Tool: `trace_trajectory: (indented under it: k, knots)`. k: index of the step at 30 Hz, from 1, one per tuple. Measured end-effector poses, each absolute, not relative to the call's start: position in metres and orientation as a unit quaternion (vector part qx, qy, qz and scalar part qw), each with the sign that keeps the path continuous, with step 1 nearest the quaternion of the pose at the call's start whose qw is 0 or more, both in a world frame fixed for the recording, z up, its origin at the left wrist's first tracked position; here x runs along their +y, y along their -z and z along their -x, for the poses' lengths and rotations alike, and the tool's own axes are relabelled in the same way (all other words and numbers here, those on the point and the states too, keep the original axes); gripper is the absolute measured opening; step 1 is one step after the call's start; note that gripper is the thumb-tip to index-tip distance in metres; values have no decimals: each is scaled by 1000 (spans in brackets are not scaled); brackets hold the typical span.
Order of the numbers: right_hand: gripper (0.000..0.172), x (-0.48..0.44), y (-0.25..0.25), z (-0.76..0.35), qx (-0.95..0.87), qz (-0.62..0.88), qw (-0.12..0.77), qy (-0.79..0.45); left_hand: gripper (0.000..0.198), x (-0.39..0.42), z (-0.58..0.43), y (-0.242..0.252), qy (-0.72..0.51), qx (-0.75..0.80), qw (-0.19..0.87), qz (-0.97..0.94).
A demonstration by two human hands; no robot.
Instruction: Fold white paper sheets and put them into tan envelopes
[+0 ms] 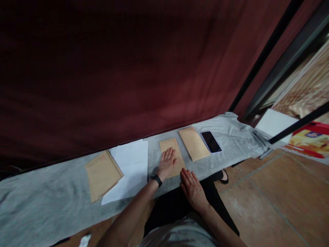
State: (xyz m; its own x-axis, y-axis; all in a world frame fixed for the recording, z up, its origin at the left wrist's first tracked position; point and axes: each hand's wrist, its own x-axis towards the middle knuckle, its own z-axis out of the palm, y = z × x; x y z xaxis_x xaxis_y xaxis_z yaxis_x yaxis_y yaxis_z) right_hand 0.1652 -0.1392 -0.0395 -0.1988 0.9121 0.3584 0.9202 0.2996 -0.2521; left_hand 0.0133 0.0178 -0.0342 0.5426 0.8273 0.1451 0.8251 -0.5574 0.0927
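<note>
A brown paper envelope [167, 144] lies flat on the grey cloth in front of me. My left hand [167, 161], with a dark band on the wrist, rests flat on its middle, fingers stretched out. At the envelope's near right corner lies my right hand [191, 187], its fingers extended and their tips at the paper's edge. Just to the right is a second brown envelope [194, 144], which neither hand touches. On the left, a stack of brown envelopes [102, 175] partly covers some white paper sheets [133, 168].
A smartphone [211, 141] lies right of the second envelope. The long narrow surface is covered by a grey cloth [51, 202]. Behind it rises a dark red curtain [128, 85]. Black poles, a white box [276, 123] and a red package [311, 137] stand at the right, above the tiled floor [277, 192].
</note>
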Motion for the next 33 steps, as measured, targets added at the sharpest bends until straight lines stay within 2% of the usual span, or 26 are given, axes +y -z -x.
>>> trace_trajectory:
  k: [3, 7, 16, 25, 33]
  knots:
    - [57, -139, 41, -166, -774, 592, 223, 9, 62, 49, -11, 30, -88, 513, 3, -854]
    - [58, -139, 44, -166, -776, 587, 231, 8, 57, 73, -5, 24, -107, 509, 27, -854]
    - [58, -140, 44, -166, -777, 584, 233, 3, 56, 31, -49, 39, -96, 462, 52, -880]
    - [56, -140, 41, -166, -778, 594, 204, -2, 61, 67, -65, 27, -118, 503, 67, -854]
    - [56, -141, 46, -168, -781, 587, 211, 2, 55, -9, -36, 36, -118, 440, 43, -889]
